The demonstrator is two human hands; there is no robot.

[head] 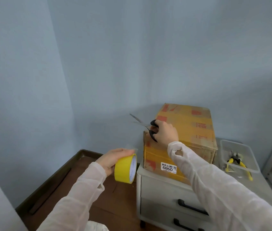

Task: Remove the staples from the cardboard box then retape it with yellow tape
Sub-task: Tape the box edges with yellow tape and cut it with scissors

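Gripping the roll of yellow tape (125, 170) in your left hand (113, 158), low and just left of centre in the frame, you have your fingers curled over its top edge, with the roll's open core facing right. Your right hand (166, 133), higher and right of centre, is wrapped through the black handles of the scissors (152, 129). Their blades are parted and point toward the upper left. That hand sits over the near left top corner of the cardboard box (190, 124), though whether it touches the box is unclear. The box stands right of centre on a white drawer cabinet (158, 185), with yellowish bands across its top and front and a white label (168, 167) low on the near face. Just right of the box, a clear plastic tray (225, 147) holds yellow-handled pliers (232, 161).
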